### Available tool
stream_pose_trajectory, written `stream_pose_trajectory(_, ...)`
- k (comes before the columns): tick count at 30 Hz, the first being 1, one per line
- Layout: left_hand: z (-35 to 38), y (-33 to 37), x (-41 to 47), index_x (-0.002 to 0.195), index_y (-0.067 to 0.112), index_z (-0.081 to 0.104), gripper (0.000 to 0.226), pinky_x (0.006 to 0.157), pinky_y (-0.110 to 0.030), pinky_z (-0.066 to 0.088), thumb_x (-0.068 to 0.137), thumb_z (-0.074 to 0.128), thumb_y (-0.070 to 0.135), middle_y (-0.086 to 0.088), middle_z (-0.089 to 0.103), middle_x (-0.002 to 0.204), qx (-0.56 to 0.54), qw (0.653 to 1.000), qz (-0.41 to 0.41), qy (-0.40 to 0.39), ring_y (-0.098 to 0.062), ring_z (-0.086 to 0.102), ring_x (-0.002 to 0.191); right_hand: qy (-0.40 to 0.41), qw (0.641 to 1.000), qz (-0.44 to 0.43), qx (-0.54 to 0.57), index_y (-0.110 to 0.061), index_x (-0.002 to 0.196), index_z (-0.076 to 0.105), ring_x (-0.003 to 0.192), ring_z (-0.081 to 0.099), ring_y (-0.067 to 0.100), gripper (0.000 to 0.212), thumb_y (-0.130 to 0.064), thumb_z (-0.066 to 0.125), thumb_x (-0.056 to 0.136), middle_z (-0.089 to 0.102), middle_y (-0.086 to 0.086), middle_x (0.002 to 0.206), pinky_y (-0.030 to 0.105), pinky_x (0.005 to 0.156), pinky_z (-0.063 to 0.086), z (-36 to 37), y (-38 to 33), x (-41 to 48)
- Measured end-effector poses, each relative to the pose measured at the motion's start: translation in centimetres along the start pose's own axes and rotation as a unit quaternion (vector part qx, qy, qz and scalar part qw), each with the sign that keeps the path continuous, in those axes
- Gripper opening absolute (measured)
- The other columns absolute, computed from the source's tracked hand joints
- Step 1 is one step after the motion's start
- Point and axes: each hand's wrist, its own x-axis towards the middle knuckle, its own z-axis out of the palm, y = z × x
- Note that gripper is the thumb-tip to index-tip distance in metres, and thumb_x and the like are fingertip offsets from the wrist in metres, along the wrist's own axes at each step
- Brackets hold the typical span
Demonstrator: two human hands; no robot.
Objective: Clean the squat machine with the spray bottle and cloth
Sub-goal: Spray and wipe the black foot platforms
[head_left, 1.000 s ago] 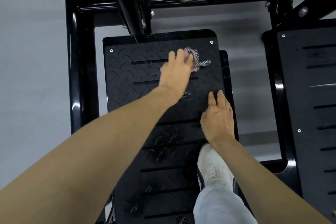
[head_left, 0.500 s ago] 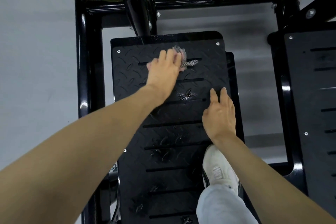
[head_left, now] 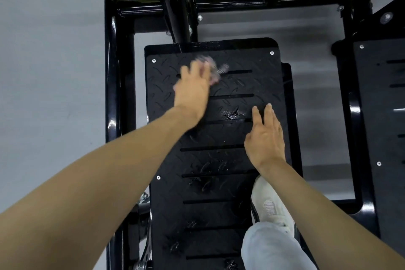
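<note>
Wet-spotted footplate: my left hand, fingers flat, presses the cloth onto its far end to wipe; my right hand, open and empty, braces my lean.

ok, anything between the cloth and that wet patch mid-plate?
Nothing visible. The cloth under the left hand has bare footplate between it and the wet-looking patch; the right hand rests just right of it, off the path.
</note>
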Motion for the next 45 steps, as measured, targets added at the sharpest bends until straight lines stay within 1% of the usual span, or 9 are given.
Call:
stream_pose_trajectory(5,1.3,-0.6,-2.5,0.151,0.015,-0.005,0.085,0.095,-0.041,0.044,0.089,0.052,0.003,-0.011,0.015,0.147,0.163,0.941,0.295,-0.007,-0.031,0.032,0.12,0.008,1.0,-0.001,0.007,-0.013,0.153,0.008,0.147,-0.001,0.026,0.068,-0.007,0.043,0.095,-0.006,0.014,0.159,0.039,0.121,0.007,0.5,-0.7,-0.3)
stream_pose_trajectory(14,1.0,-2.6,-2.0,0.15,0.014,0.013,0.086,0.089,-0.043,0.048,0.079,0.062,0.003,-0.017,0.03,0.135,0.055,0.998,-0.041,0.011,-0.034,0.036,0.118,0.006,1.0,0.001,0.01,-0.011,0.153,0.007,0.147,-0.003,0.026,0.068,-0.002,0.04,0.093,-0.007,0.015,0.159,0.039,0.121,0.004,1.1,-0.9,-1.0)
stream_pose_trajectory(20,2.2,-4.2,-4.6,0.152,0.017,-0.002,0.083,0.097,-0.042,0.042,0.089,0.051,0.004,-0.012,0.027,0.138,0.175,0.943,0.282,0.014,-0.031,0.036,0.118,0.009,1.0,-0.006,0.004,-0.012,0.153,0.006,0.147,-0.003,0.026,0.069,-0.004,0.041,0.094,-0.007,0.014,0.159,0.039,0.121,0.007,1.4,-1.4,-0.8)
stream_pose_trajectory(24,1.5,-9.9,-3.1,0.147,0.013,0.029,0.071,0.08,-0.045,0.048,0.084,0.062,0.01,-0.019,0.043,0.123,0.16,0.977,0.104,0.09,-0.037,0.044,0.106,0.009,1.0,-0.01,-0.001,-0.013,0.153,0.005,0.147,-0.004,0.026,0.071,-0.002,0.042,0.093,-0.009,0.015,0.158,0.039,0.121,0.006,1.6,-1.4,-1.0)
stream_pose_trajectory(29,1.1,-8.4,-3.8,0.149,0.011,0.019,0.072,0.084,-0.04,0.046,0.086,0.052,0.001,-0.019,0.033,0.133,0.021,0.997,-0.064,0.02,-0.035,0.036,0.117,0.01,1.0,-0.005,-0.002,-0.013,0.153,0.007,0.147,-0.004,0.027,0.069,-0.002,0.04,0.093,-0.007,0.016,0.158,0.039,0.121,0.005,1.7,-1.9,-0.8)
stream_pose_trajectory(35,2.9,-10.0,-5.8,0.15,0.012,0.024,0.081,0.083,-0.038,0.051,0.079,0.062,0.003,-0.013,0.03,0.125,0.17,0.939,0.295,0.047,-0.029,0.045,0.106,0.011,1.0,0.012,0.009,-0.011,0.152,0.011,0.147,-0.002,0.029,0.066,-0.005,0.041,0.094,-0.003,0.017,0.158,0.04,0.121,0.008,1.7,-2.6,-0.6)
stream_pose_trajectory(39,1.8,-12.4,-2.8,0.146,0.016,0.031,0.079,0.077,-0.044,0.053,0.078,0.067,0.002,-0.016,0.036,0.122,0.134,0.98,0.12,0.081,-0.036,0.045,0.106,0.015,1.0,0.01,0.003,-0.011,0.152,0.011,0.147,-0.001,0.029,0.067,-0.004,0.042,0.093,-0.003,0.017,0.158,0.041,0.12,0.009,1.7,-2.5,-0.7)
stream_pose_trajectory(42,1.5,-10.6,-2.6,0.145,0.013,0.032,0.056,0.078,-0.043,0.051,0.09,0.041,0.007,-0.021,0.038,0.128,0.001,0.996,-0.067,0.064,-0.037,0.04,0.112,0.014,1.0,0.012,0.003,-0.011,0.152,0.01,0.147,-0.001,0.029,0.067,-0.005,0.042,0.093,-0.003,0.017,0.158,0.041,0.12,0.009,1.7,-2.5,-0.7)
stream_pose_trajectory(45,2.1,-8.0,-3.9,0.147,0.011,0.027,0.067,0.077,-0.037,0.048,0.084,0.046,-0.001,-0.018,0.037,0.13,-0.041,0.995,-0.072,0.064,-0.034,0.038,0.114,0.013,1.0,0.013,0.006,-0.012,0.152,0.011,0.147,-0.001,0.028,0.066,-0.006,0.042,0.094,-0.003,0.016,0.158,0.041,0.12,0.009,1.7,-2.5,-0.6)
